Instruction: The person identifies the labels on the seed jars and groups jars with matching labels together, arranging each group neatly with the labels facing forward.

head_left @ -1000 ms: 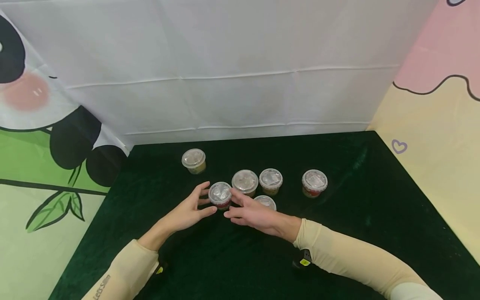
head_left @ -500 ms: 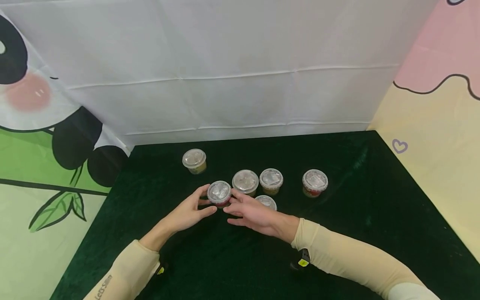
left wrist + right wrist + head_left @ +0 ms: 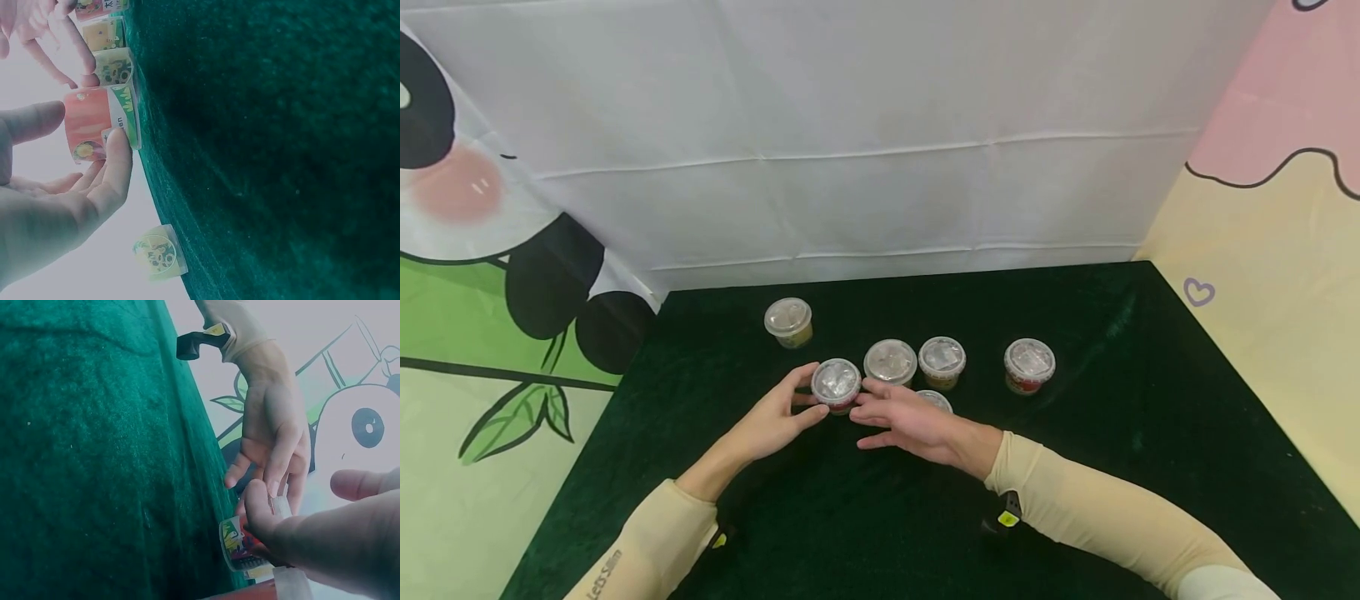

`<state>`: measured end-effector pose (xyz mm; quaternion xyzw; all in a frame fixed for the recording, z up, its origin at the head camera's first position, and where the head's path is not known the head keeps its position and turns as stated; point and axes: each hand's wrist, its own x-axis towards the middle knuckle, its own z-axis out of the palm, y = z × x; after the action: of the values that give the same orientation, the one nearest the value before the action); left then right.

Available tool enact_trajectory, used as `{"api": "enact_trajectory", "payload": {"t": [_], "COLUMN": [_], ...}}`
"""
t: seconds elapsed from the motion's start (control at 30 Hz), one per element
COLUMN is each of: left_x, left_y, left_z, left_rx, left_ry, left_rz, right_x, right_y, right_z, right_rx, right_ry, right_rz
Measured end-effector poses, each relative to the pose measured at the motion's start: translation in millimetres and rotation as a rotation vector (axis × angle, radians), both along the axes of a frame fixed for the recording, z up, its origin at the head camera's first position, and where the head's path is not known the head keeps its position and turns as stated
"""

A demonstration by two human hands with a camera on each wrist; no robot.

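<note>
A small round plastic tub (image 3: 837, 385) with a clear lid and red sides stands upright between both hands. My left hand (image 3: 772, 423) holds it from the left, thumb at the near side and fingers round the far side. In the left wrist view, the left hand (image 3: 65, 209) has a fingertip on the label of this red tub (image 3: 90, 122). From the right, my right hand (image 3: 921, 423) reaches toward it with fairly straight fingers, tips right at its side. The right wrist view shows the right hand (image 3: 325, 534) in front, partly hiding the tubs.
Behind and right of the hands stand a wider tub (image 3: 891, 362), another tub (image 3: 942, 360) and a tub partly hidden by the right hand (image 3: 937, 399). A red tub (image 3: 1029, 363) stands farther right, a yellowish one (image 3: 788, 321) back left. Dark green cloth (image 3: 1075, 442) covers the table.
The red tub has moved slightly left and away from me, deeper into my left hand. My right hand's fingers have spread a little at its side. The other tubs have stayed put.
</note>
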<state>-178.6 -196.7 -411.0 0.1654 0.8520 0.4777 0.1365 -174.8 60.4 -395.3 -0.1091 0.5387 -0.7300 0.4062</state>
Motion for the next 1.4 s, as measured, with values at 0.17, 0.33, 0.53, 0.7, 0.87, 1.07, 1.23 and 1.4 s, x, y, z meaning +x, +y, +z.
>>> {"api": "enact_trajectory", "payload": {"t": [0.17, 0.33, 0.53, 0.7, 0.87, 1.07, 1.23, 1.4], "left_x": [-0.3, -0.2, -0.1, -1.8, -7.5, -15.2, -19.2, -22.2], "left_y": [-0.4, 0.4, 5.0, 18.3, 37.2, 59.9, 72.2, 77.9], "left_z": [0.3, 3.0, 6.8, 16.3, 33.5, 51.8, 61.6, 64.6], "left_rx": [0.009, 0.028, 0.083, 0.149, 0.196, 0.245, 0.256, 0.272], "left_ry": [0.040, 0.089, 0.151, 0.187, 0.233, 0.267, 0.274, 0.282], "left_rz": [0.012, 0.024, 0.047, 0.082, 0.112, 0.111, 0.093, 0.077], "right_x": [-1.5, -4.1, -8.7, -14.2, -20.2, -30.4, -38.4, -43.2], "right_y": [-0.3, 3.3, 12.8, 21.9, 33.2, 44.7, 55.0, 62.3], "right_z": [1.1, 6.0, 13.8, 23.9, 34.1, 43.3, 48.3, 51.4], "right_rx": [-0.035, -0.056, -0.056, -0.002, 0.057, 0.118, 0.132, 0.133], "right_ry": [-0.009, -0.005, 0.045, 0.224, 0.429, 0.572, 0.563, 0.526], "right_rz": [0.009, 0.006, -0.023, -0.055, -0.111, -0.216, -0.248, -0.238]}}
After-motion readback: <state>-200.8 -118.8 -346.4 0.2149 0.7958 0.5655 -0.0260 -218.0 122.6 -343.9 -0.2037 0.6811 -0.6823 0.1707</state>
